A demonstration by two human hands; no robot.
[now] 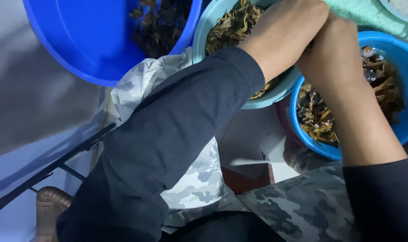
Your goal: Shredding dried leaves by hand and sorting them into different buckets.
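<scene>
Leaves [233,27]: dark, wet-looking, heaped in the pale blue basin [199,38] under my wrists.
Left hand [298,20]: above that basin, fingers out of view; grip cannot be told.
Right hand [336,38]: pressed against the left; grip likewise hidden.
Handling: probably limp, slippery, light; best gathered in loose bunches.
Neighbours: blue tub [92,40], blue basin [401,125].
</scene>
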